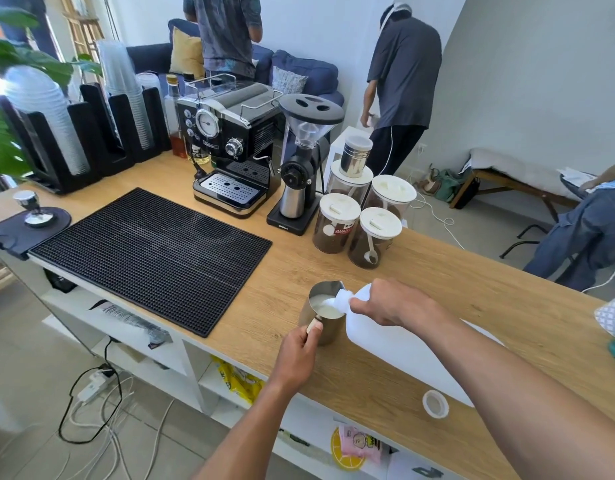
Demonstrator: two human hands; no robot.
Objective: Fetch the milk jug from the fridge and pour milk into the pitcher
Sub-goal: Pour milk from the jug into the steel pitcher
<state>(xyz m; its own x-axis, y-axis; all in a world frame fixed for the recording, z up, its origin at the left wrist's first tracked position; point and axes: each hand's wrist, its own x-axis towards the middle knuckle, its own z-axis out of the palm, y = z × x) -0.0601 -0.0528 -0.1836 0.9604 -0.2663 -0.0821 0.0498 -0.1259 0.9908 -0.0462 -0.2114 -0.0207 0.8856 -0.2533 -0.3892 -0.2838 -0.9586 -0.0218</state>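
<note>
Item, milk jug [403, 344]: white plastic, tipped over, long axis running from near right to far left, mouth pointing left and down over the rim of the pitcher [325, 308]. Item, pitcher: steel, part full of milk, upright on the wooden counter [437, 271] close to its near edge. My right hand [392, 303] has its fingers curled round the jug's neck end; my left hand [297, 348] grips the pitcher's handle, fingers curled.

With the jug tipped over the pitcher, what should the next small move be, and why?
Probably the right hand should tip the milk jug back upright: milk stands fairly high in the pitcher, which the left hand holds by its handle.
</note>
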